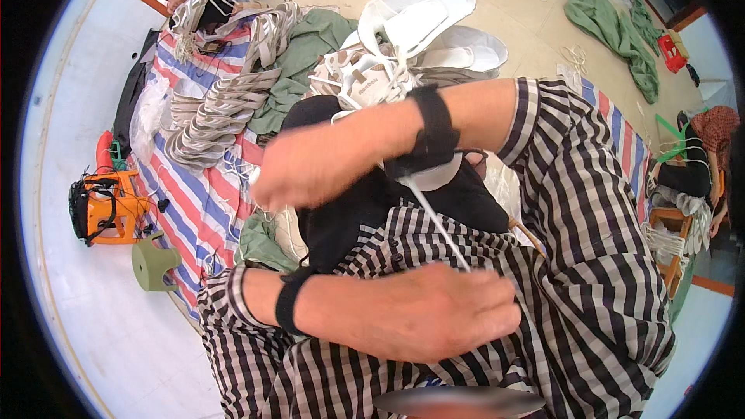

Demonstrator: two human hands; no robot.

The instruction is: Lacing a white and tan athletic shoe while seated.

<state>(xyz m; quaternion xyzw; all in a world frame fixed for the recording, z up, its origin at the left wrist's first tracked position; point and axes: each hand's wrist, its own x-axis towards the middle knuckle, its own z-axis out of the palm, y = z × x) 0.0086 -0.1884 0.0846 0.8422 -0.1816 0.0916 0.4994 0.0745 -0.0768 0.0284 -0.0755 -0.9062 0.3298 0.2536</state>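
Observation:
My forearms cross in front of my checked shirt, each with a black band at the wrist. Low and right of centre, my left hand (442,310) is closed on a taut white cord (438,221). The cord runs up under my right forearm. My right hand (299,171) reaches to the left, blurred by motion, its fingers curled in; a small white bit shows at their edge, too smeared to name. Beneath the right wrist a pale rounded piece (442,177) is partly covered. Just beyond my arms lie beige-and-white shoe uppers (365,77) with white cords.
White shoe soles (434,12) lie beyond the uppers. More uppers (221,116) are piled on a striped sheet (174,186), beside green cloth (303,62). An orange stool (112,206) and a green stool (155,261) stand left. Other people sit at upper left and far right.

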